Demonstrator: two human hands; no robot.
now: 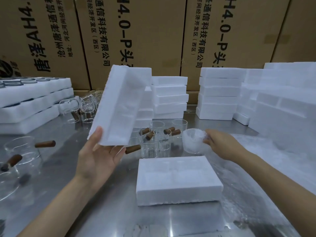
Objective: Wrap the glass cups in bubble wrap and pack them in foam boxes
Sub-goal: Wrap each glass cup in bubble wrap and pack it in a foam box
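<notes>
Head-worn wide-angle view, looking forward and down over a metal table (179,218).

The single camera sits above the person's forearms, close to the work: the left hand (99,156) enters from 7 o'clock, the right hand (222,144) from 4 o'clock. It faces a wall of cardboard cartons (153,35) at 12 o'clock, whose straight edges bow outward toward the frame's sides. No second view shares the scene.
</notes>
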